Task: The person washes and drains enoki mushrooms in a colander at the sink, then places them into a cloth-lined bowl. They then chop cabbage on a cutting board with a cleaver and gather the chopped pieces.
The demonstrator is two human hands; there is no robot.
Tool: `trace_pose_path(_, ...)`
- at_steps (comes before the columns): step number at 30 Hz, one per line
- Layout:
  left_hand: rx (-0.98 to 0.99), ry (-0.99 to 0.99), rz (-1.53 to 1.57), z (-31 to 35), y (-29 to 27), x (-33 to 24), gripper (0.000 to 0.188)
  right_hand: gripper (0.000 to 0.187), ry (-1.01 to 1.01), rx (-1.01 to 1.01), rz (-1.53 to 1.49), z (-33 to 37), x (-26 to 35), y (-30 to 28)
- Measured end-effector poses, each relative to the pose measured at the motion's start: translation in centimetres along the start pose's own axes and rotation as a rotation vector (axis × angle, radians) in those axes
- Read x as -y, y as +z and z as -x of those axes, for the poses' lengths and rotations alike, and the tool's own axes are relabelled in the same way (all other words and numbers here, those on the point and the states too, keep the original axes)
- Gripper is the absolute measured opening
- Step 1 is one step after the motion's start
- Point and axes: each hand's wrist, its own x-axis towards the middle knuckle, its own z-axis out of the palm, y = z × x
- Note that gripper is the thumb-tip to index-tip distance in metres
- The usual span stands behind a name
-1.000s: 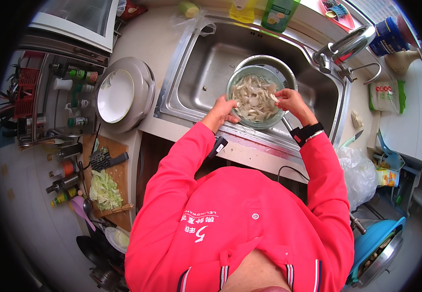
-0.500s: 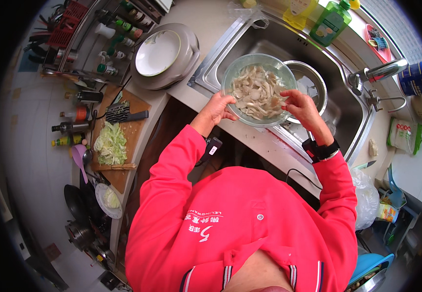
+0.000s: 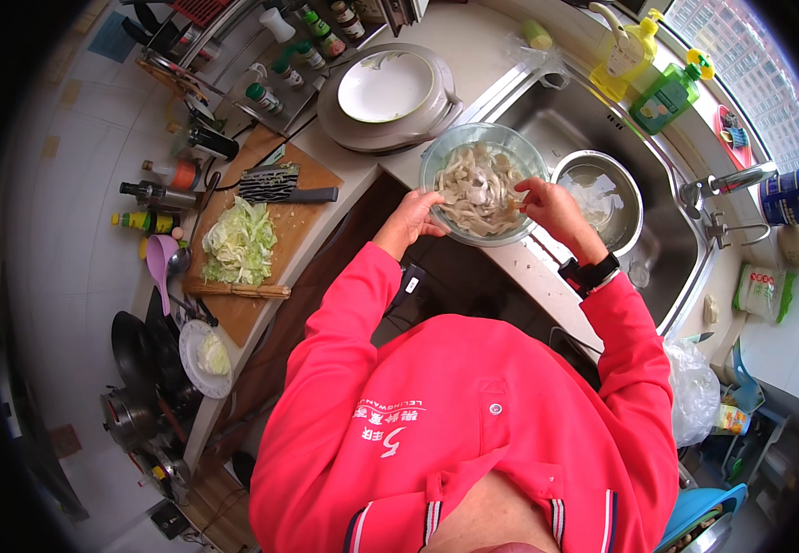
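I hold a clear glass bowl (image 3: 445,157) of pale shredded mushrooms (image 3: 478,189) in the air over the counter's front edge, just left of the sink. My left hand (image 3: 410,219) grips the bowl's near left rim. My right hand (image 3: 551,207), with a black watch on its wrist, grips the right rim, fingers reaching in among the mushrooms. A metal bowl (image 3: 602,198) sits in the steel sink (image 3: 685,249) just to the right.
A white plate on a grey tray (image 3: 390,92) lies behind the bowl. To the left a wooden board (image 3: 275,240) carries chopped cabbage (image 3: 238,244) and a cleaver (image 3: 279,184). Bottles line the wall; soap bottles (image 3: 644,69) and a tap (image 3: 722,184) stand by the sink. Pans (image 3: 136,369) sit at lower left.
Both hands have carried the glass bowl out of the sink and leftward to over the counter edge. The view has swung left, bringing the cutting board closer to centre.
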Motion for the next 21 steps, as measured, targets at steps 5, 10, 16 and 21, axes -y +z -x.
trace_pose_path(5, -0.375, 0.274, -0.628, 1.2, 0.3, -0.8, 0.058, 0.035, 0.0, -0.032, 0.102, -0.4, 1.1, 0.9)
trace_pose_path(10, -0.639, 1.139, -1.073, 1.9, 2.5, -2.8, 0.043, 0.036, -0.039, -0.054, 0.093, -1.1, 2.0, 0.9)
trace_pose_path(16, -0.237, 1.098, -1.206, 0.0, 7.4, -2.4, 0.016, 0.039, -0.06, -0.096, 0.035, -2.1, 3.3, 1.1)
trace_pose_path(21, -0.191, 1.031, -1.159, -0.9, 8.3, -2.1, 0.01, 0.041, -0.068, -0.171, -0.025, -1.8, 2.7, 0.4)
